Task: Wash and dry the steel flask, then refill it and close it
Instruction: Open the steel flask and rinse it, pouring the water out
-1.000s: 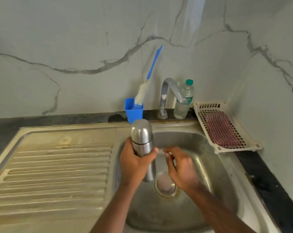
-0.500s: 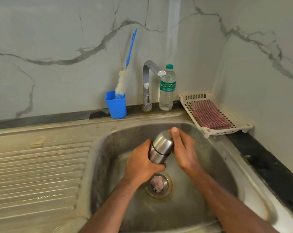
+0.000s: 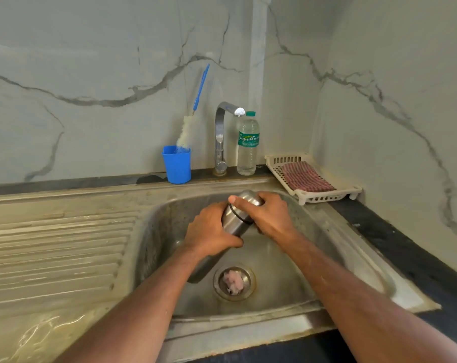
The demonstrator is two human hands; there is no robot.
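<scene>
Gripping the steel flask (image 3: 235, 221) over the middle of the sink basin (image 3: 327, 247), both hands are closed around it. Left hand (image 3: 209, 231) wraps the body, fingers curled under. Right hand (image 3: 269, 216) curls over the cap (image 3: 248, 199) at the upper end, thumb laid across the seam. Flask tilted, cap toward one o'clock, base toward seven o'clock, held clear of the basin floor.

Judged step: unscrewing the cap, so the task is barely begun.

Risks:
- Smooth steel may turn inside the left palm instead of the cap loosening, if the grip is light.
- Cap, once free, could drop and roll toward the drain (image 3: 234, 282) at six o'clock of the flask; the drain holds a pinkish clump, identity unclear.
- Any leftover contents would spill as the cap comes off at this tilt; basin should catch it.

Around, near to far:
- Ribbed drainboard (image 3: 57, 258) at nine o'clock.
- White rack (image 3: 353, 191) with a checked cloth (image 3: 306, 176) at two o'clock, likely for drying.
- Tap (image 3: 221, 137) at twelve o'clock, no water visible.
- Water bottle (image 3: 247, 145) just beside the tap.
- Blue cup (image 3: 177, 166) at eleven o'clock holding a bottle brush (image 3: 193, 113).

Nothing blocks the reach to the tap or brush.
</scene>
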